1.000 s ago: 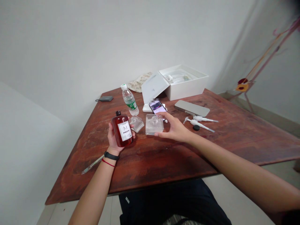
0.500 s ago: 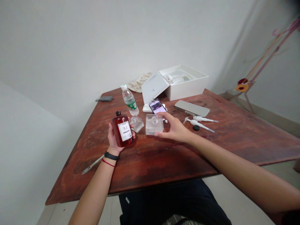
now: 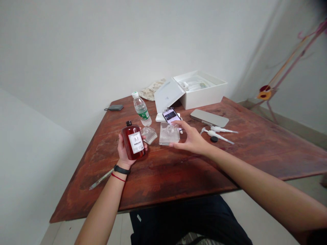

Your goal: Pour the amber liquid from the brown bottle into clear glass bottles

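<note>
My left hand (image 3: 124, 149) is wrapped round an amber-red bottle (image 3: 133, 141) with a white "M" label, held upright above the table. Its black cap is on. My right hand (image 3: 191, 137) has its thumb and fingers about the right side of a clear square bottle (image 3: 169, 136), whose round neck shows uncapped. Between the two hands stands a second clear bottle (image 3: 149, 135), partly behind the left fingers. To the right of my right hand lie two white pump heads, an upper pump (image 3: 222, 129) and a lower pump (image 3: 221, 136), with a black cap (image 3: 214, 139) beside them.
Behind the clear bottles are a water bottle (image 3: 142, 110) and a lit phone (image 3: 171, 116) on a white object. An opened white box (image 3: 204, 97) stands at the back of the wooden table (image 3: 184, 183). A grey flat case (image 3: 209, 118) and a clear tube (image 3: 102, 178) lie at the sides.
The clear square bottle has shifted slightly away from me and to the right, along with my right hand's fingers. My left hand and the amber-red bottle stay in place.
</note>
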A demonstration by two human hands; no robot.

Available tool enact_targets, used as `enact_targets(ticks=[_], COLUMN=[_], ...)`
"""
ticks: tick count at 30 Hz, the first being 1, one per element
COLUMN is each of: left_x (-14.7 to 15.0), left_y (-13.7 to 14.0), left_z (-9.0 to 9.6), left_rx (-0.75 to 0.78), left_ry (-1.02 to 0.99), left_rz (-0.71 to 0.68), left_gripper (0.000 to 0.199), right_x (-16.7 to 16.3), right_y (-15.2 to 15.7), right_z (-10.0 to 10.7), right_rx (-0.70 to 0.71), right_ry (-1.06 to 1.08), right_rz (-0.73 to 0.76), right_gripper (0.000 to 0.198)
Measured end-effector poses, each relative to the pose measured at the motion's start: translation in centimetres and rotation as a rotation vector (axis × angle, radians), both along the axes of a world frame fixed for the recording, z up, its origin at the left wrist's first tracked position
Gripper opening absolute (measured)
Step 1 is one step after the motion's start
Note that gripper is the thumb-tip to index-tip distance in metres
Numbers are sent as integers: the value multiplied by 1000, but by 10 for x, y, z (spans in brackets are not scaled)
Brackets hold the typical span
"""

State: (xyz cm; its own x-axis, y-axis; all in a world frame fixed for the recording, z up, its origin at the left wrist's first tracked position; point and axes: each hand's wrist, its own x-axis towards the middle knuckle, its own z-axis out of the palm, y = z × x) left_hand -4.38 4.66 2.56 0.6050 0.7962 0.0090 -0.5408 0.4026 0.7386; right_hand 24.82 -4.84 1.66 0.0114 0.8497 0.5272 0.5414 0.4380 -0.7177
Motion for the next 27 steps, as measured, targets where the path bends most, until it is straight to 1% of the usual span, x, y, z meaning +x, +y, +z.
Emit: enact_targets(ticks=[12, 17, 27], left_x=[-1, -1, 0], left_y=[1, 1, 2], left_z=[0, 0, -1], left_rx=[13, 21, 29], left_ry=[-3, -5, -11], left_rz=[-21, -21, -23], left_gripper=[80, 79, 80], right_x=[0, 2, 4], right_y=[0, 0, 1], right_z=[5, 3, 1], right_rx=[26, 21, 45], right_ry=[5, 4, 11], right_rz=[-19, -57, -84], right_gripper=[76, 78, 81])
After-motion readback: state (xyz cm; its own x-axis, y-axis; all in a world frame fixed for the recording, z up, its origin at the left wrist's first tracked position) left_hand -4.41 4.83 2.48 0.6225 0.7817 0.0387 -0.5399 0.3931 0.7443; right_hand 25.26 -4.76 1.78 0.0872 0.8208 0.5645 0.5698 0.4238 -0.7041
